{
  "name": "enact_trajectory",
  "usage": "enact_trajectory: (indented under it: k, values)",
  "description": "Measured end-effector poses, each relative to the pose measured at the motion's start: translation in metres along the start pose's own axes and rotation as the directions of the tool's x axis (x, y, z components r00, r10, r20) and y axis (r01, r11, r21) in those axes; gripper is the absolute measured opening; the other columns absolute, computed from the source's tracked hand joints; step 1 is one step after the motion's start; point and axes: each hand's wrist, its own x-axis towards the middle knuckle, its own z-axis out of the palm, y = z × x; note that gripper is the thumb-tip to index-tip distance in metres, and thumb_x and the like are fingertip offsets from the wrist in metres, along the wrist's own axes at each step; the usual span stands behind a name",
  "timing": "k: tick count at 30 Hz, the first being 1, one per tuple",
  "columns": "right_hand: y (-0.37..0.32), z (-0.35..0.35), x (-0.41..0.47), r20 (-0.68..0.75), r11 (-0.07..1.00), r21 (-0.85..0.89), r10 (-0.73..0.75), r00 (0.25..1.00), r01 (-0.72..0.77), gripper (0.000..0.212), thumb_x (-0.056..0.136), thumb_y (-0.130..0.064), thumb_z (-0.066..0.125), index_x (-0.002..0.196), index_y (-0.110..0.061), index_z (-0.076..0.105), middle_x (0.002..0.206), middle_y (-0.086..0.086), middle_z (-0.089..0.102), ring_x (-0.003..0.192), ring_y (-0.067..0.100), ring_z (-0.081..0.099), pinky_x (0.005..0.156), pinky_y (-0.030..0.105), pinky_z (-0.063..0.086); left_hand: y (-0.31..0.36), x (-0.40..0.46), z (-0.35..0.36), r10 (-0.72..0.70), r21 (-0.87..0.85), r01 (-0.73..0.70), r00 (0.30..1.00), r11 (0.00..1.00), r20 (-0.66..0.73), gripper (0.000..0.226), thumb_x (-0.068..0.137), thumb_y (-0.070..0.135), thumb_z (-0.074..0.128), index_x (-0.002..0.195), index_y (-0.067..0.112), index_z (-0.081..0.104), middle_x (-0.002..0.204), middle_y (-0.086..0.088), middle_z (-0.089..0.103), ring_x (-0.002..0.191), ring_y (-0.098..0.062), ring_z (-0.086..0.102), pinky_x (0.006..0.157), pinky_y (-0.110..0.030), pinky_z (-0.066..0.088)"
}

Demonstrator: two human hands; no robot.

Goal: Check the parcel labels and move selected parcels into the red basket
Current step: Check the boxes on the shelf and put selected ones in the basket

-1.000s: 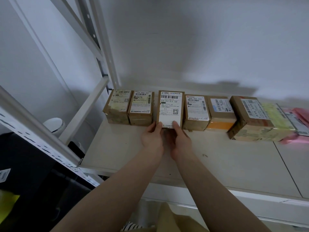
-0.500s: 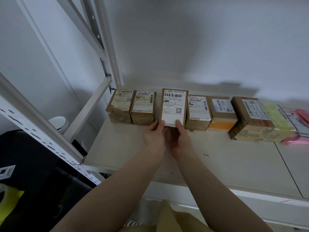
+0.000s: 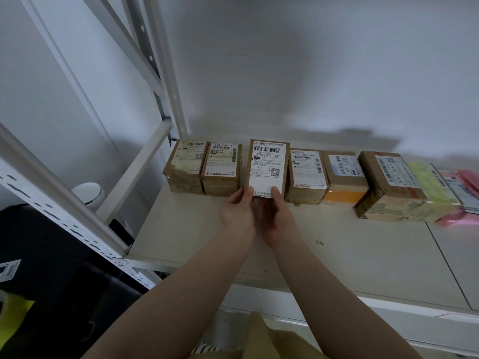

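Note:
A row of brown cardboard parcels with white labels lines the back of a white shelf (image 3: pixel 337 255). Both hands hold the third parcel (image 3: pixel 267 164), tilted up so its label faces me. My left hand (image 3: pixel 237 212) grips its lower left corner and my right hand (image 3: pixel 276 218) its lower right corner, thumbs on the label. Two parcels (image 3: pixel 185 169) (image 3: pixel 221 172) lie to its left. On its right lie another brown parcel (image 3: pixel 307 174), an orange-sided parcel (image 3: pixel 344 177) and a larger box (image 3: pixel 388 185). No red basket is in view.
Yellow-green (image 3: pixel 432 182) and pink (image 3: pixel 461 200) soft mailers lie at the far right. White rack uprights and braces (image 3: pixel 166 81) rise on the left. A white round lidded bin (image 3: pixel 88 191) stands below left, beside dark objects. The wall is close behind the parcels.
The held parcel has tipped up further from the row, its label now facing me more squarely. Both hands have stayed at its lower corners.

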Motion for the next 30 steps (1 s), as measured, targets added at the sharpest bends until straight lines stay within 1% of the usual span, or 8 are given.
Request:
enact_trajectory:
  k: [5, 10, 17, 21, 23, 26, 29, 30]
  values:
    - [-0.001, 0.002, 0.001, -0.014, 1.000, -0.007, 0.021, 1.000, -0.021, 0.069, 0.063, -0.023, 0.086, 0.127, -0.009, 0.065, 0.124, 0.015, 0.070, 0.116, 0.030, 0.066, 0.109, 0.045, 0.045, 0.002, 0.002, 0.000, 0.011, 0.027, -0.011, 1.000, 1.000, -0.009, 0.029, 0.087, 0.010, 0.069, 0.116, 0.004, 0.068, 0.104, -0.015, 0.073, 0.082, -0.016, 0.071, 0.058, -0.014, 0.053]
    - [-0.004, 0.005, 0.000, -0.084, 0.995, -0.089, 0.038, 0.996, -0.045, 0.046, 0.080, -0.022, 0.079, 0.122, -0.007, 0.068, 0.115, 0.014, 0.074, 0.109, 0.030, 0.070, 0.105, 0.046, 0.049, 0.004, 0.005, 0.001, -0.010, 0.025, 0.011, 0.999, 1.000, -0.035, 0.031, 0.086, 0.013, 0.071, 0.116, 0.005, 0.068, 0.101, -0.012, 0.074, 0.082, -0.016, 0.071, 0.057, -0.015, 0.053]
    - [-0.008, 0.015, -0.004, -0.156, 0.987, -0.149, 0.035, 0.987, -0.058, 0.036, 0.081, -0.023, 0.080, 0.111, -0.007, 0.071, 0.104, 0.013, 0.077, 0.101, 0.029, 0.073, 0.098, 0.045, 0.054, 0.004, 0.009, 0.001, -0.027, 0.046, 0.029, 0.998, 0.999, -0.050, 0.029, 0.085, 0.016, 0.073, 0.112, 0.006, 0.069, 0.102, -0.011, 0.074, 0.086, -0.019, 0.072, 0.064, -0.021, 0.054]
    - [-0.010, 0.017, -0.006, -0.154, 0.984, -0.165, 0.049, 0.987, -0.074, 0.043, 0.078, -0.026, 0.082, 0.117, -0.010, 0.071, 0.106, 0.011, 0.077, 0.102, 0.027, 0.073, 0.098, 0.043, 0.055, 0.006, 0.007, 0.002, -0.011, 0.051, 0.013, 0.999, 0.999, -0.046, 0.030, 0.086, 0.014, 0.072, 0.113, 0.004, 0.067, 0.101, -0.011, 0.073, 0.082, -0.016, 0.070, 0.057, -0.015, 0.052]
    - [-0.011, 0.018, -0.008, -0.164, 0.981, -0.177, 0.049, 0.985, -0.078, 0.043, 0.079, -0.026, 0.081, 0.117, -0.010, 0.071, 0.107, 0.010, 0.077, 0.102, 0.026, 0.072, 0.092, 0.038, 0.058, 0.006, 0.005, 0.001, -0.006, 0.058, 0.008, 0.999, 0.998, -0.036, 0.030, 0.087, 0.015, 0.071, 0.114, 0.005, 0.066, 0.102, -0.011, 0.072, 0.082, -0.015, 0.070, 0.057, -0.015, 0.052]
    - [-0.011, 0.019, -0.017, -0.161, 0.982, -0.180, 0.034, 0.986, -0.064, 0.041, 0.082, -0.026, 0.078, 0.119, -0.010, 0.070, 0.108, 0.009, 0.077, 0.100, 0.024, 0.072, 0.075, 0.030, 0.060, 0.005, -0.001, -0.003, -0.009, 0.071, 0.011, 1.000, 0.997, -0.024, 0.029, 0.087, 0.015, 0.071, 0.114, 0.004, 0.065, 0.105, -0.013, 0.071, 0.081, -0.014, 0.069, 0.057, -0.014, 0.052]
    - [-0.011, 0.020, -0.035, -0.151, 0.982, -0.185, -0.004, 0.988, -0.024, 0.034, 0.084, -0.026, 0.077, 0.114, -0.011, 0.072, 0.101, 0.006, 0.078, 0.099, 0.021, 0.072, 0.090, 0.034, 0.057, 0.008, -0.010, -0.010, -0.038, 0.099, 0.034, 0.999, 0.994, 0.033, 0.033, 0.087, 0.016, 0.071, 0.116, 0.003, 0.063, 0.105, -0.015, 0.070, 0.076, -0.014, 0.066, 0.057, -0.016, 0.051]
    - [-0.012, 0.020, -0.043, -0.150, 0.981, -0.191, -0.015, 0.989, -0.014, 0.030, 0.084, -0.027, 0.076, 0.110, -0.012, 0.073, 0.096, 0.005, 0.079, 0.095, 0.020, 0.072, 0.092, 0.033, 0.056, 0.010, -0.015, -0.013, -0.056, 0.125, 0.047, 0.996, 0.991, 0.066, 0.035, 0.086, 0.018, 0.072, 0.117, 0.004, 0.063, 0.101, -0.013, 0.069, 0.073, -0.013, 0.063, 0.059, -0.018, 0.051]
